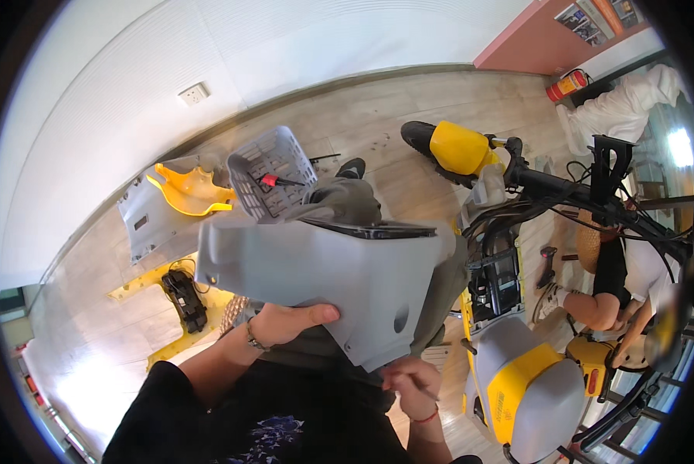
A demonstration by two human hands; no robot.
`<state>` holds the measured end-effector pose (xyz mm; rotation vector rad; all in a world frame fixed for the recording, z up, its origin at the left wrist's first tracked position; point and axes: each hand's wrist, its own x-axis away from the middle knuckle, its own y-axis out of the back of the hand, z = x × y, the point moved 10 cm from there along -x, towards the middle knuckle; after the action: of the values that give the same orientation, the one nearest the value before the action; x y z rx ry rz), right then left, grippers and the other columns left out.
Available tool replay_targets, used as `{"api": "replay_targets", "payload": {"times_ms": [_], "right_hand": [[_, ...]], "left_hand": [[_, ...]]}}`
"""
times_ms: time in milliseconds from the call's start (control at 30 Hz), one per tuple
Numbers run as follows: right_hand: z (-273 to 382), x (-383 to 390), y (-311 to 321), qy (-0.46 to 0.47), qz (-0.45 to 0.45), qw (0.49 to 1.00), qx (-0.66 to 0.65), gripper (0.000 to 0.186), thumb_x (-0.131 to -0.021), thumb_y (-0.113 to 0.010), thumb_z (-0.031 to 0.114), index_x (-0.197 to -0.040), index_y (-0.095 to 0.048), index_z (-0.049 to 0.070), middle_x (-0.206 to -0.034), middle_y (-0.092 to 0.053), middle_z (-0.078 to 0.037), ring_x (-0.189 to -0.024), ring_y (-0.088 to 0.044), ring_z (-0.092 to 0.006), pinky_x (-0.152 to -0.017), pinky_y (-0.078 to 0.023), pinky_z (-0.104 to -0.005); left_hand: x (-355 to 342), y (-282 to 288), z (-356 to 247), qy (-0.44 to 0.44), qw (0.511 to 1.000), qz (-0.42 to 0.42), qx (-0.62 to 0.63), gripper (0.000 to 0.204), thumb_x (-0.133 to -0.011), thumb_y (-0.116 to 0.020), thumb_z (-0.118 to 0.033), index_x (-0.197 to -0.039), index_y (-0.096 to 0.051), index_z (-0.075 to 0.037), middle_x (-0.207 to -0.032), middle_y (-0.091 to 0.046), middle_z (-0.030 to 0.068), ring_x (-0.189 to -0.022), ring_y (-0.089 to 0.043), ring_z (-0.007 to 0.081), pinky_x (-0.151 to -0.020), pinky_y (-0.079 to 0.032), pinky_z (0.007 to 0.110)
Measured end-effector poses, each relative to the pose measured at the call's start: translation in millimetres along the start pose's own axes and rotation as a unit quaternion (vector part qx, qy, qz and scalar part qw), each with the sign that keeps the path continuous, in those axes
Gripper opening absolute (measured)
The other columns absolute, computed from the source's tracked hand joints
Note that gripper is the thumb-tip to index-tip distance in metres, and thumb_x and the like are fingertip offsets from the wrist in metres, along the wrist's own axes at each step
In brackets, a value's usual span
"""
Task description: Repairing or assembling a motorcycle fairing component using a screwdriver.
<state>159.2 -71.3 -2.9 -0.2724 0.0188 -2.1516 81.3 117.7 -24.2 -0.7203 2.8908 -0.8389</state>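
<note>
A large grey plastic scooter body panel [339, 267] lies across my lap, with a dark slot along its far edge and an oval hole near its right side. My left hand [289, 325] grips its near edge, thumb on top and fingers hidden underneath. At the panel's narrow near corner is my right hand [414, 387], its fingers curled in a pinch. Whatever sits between those fingers is too small to make out. Just beyond the panel stands a grey plastic basket [273, 166] with a red-and-black tool [273, 181] inside.
A yellow shell [185, 189], another grey panel [150, 216] and a yellow frame part [161, 282] with a black unit [185, 300] lie at left. To my right stands a partly stripped yellow scooter [509, 371]. Beyond it a person [594, 298] crouches near a cordless drill [546, 267].
</note>
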Motion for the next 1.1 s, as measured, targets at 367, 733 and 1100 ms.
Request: {"api": "replay_targets", "payload": {"times_ms": [367,733,1100], "right_hand": [[-72,-9,-8,0.023,0.008,0.967,0.252,0.011,-0.088,-0.054,0.008,-0.093,-0.061,0.001,-0.092,-0.062,-0.013,-0.097,-0.057,-0.0306,-0.084,-0.045,-0.0360],[26,5,38,-0.176,0.035,0.941,0.286,0.030,-0.083,-0.053,0.000,-0.112,-0.048,0.000,-0.083,-0.058,-0.010,-0.063,-0.056,-0.0182,-0.057,-0.044,-0.0252],[28,45,39,-0.309,0.148,0.918,0.199,0.032,-0.081,-0.054,-0.005,-0.113,-0.052,0.000,-0.088,-0.063,-0.008,-0.056,-0.052,-0.0035,-0.054,-0.041,-0.0177]], "left_hand": [[7,44,24,0.251,0.952,-0.054,-0.168,0.024,-0.084,-0.066,-0.018,-0.101,-0.064,-0.002,-0.099,-0.066,0.0053,-0.090,-0.062,0.0142,-0.078,-0.050,0.026],[44,72,78,0.247,0.929,0.043,-0.272,0.038,-0.080,-0.067,-0.025,-0.115,-0.060,-0.009,-0.120,-0.058,0.0078,-0.109,-0.053,0.0216,-0.094,-0.042,0.031],[10,59,33,0.120,0.905,0.036,-0.408,0.044,-0.073,-0.074,-0.027,-0.113,-0.062,-0.012,-0.117,-0.059,0.0068,-0.108,-0.053,0.0233,-0.096,-0.038,0.034]]}}
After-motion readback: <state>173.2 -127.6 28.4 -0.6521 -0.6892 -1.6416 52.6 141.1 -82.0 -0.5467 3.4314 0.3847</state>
